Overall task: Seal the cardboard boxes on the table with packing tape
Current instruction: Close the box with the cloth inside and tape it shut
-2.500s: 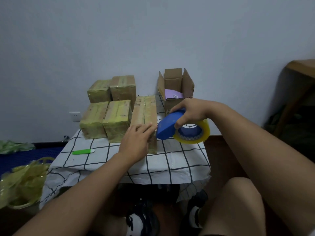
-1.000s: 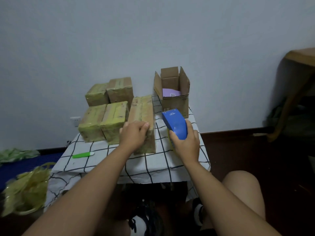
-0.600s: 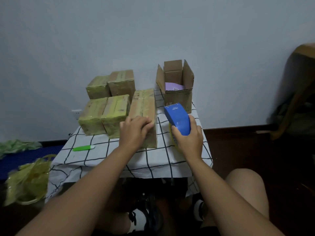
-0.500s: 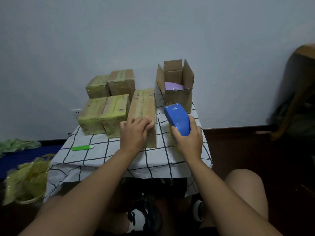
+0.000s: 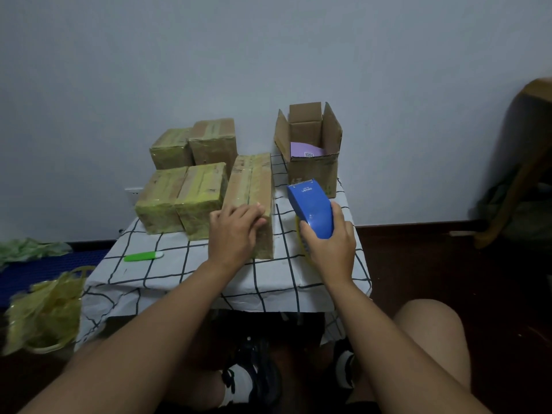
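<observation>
Left hand (image 5: pixel 236 231): fingers flat, resting on the near end of the long taped box (image 5: pixel 251 201) at table centre.
Right hand (image 5: pixel 330 246): curled round the blue tape dispenser (image 5: pixel 310 209), at 3 o'clock from that box.
Open box (image 5: pixel 310 150): at 1 o'clock, flaps up.
Taped boxes (image 5: pixel 185 192): at 10 o'clock.
Green cutter (image 5: pixel 143 256): at 8 o'clock on the checked cloth (image 5: pixel 167 273).
</observation>
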### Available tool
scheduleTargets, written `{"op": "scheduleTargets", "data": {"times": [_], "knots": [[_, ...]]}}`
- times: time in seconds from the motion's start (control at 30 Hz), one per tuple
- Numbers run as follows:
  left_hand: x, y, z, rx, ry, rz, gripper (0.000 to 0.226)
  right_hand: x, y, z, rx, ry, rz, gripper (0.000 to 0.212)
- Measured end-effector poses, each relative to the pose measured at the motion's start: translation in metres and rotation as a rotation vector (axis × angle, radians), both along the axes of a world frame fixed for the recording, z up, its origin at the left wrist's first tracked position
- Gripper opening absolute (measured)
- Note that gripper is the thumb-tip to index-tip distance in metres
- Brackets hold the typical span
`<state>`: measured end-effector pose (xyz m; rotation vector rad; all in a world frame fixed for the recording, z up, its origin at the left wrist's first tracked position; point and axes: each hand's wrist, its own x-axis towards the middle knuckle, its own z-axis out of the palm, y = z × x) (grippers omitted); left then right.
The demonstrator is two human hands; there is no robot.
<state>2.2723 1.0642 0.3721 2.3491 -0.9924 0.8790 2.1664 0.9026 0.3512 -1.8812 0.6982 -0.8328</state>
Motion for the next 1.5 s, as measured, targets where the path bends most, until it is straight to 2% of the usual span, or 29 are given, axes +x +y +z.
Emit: {"op": "scheduleTargets", "data": {"times": [0.17,0.27,0.5,0.77,0.87,1.5], "knots": [[-0.007,0.000,0.012,-0.073,0.217,-0.017,0.048,-0.001,0.001,0.001,0.003,0.011,-0.005,0.075],[-0.011,-0.006,0.020,-0.130,0.300,0.045,0.042,-0.001,0.002,0.000,-0.005,0.015,-0.010,0.074],[-0.023,-0.020,0.019,-0.133,0.256,0.153,0.021,-0.001,0.001,-0.002,-0.024,0.018,-0.022,0.075],[-0.017,-0.001,0.013,-0.120,0.314,-0.004,0.036,-0.001,0.000,-0.004,-0.037,0.007,-0.018,0.075],[-0.013,0.004,0.014,-0.111,0.329,-0.034,0.031,-0.001,0.001,-0.003,-0.035,0.006,-0.025,0.076],[-0.024,-0.027,0.009,-0.166,0.223,0.176,0.015,-0.001,0.001,-0.006,-0.051,-0.002,-0.036,0.076]]}}
